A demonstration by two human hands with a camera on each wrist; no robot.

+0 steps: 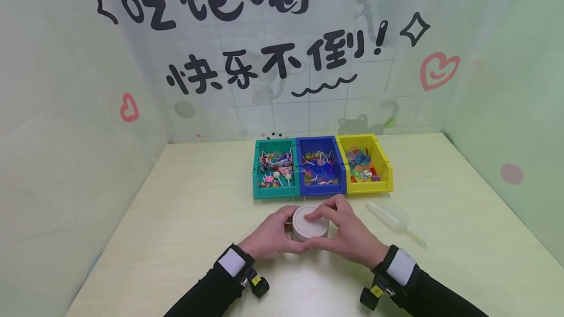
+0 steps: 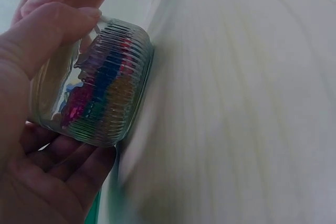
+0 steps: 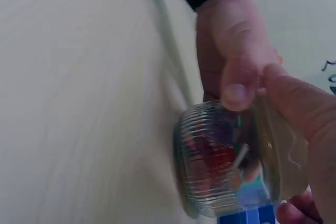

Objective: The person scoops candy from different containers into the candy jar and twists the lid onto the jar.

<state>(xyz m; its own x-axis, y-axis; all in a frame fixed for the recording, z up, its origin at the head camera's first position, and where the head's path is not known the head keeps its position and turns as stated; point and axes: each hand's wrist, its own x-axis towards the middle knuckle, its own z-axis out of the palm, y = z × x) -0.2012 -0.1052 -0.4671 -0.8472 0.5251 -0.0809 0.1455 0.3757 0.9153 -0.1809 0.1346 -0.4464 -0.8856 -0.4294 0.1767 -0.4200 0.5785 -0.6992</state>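
A small ribbed clear jar (image 2: 113, 90) with colourful pieces inside stands on the table, capped by a round pale lid (image 1: 311, 225). My left hand (image 1: 276, 233) grips the jar from its left side, fingers and thumb curled about it. From the right, my right hand (image 1: 350, 236) holds the lid, with one finger bent over its top and the thumb at the near rim. Both thumbs come close together at the front of the jar. In the right wrist view, colourful bits and a white stick show through the jar's wall.
Behind the jar stand three joined bins: green (image 1: 276, 192) and blue (image 1: 323, 190) with small lollipops, and yellow (image 1: 371, 188) with bright translucent pieces. A clear plastic dropper (image 1: 392, 216) lies to the right on the wooden table (image 1: 176, 219). Printed curtains (image 1: 282, 111) enclose the table.
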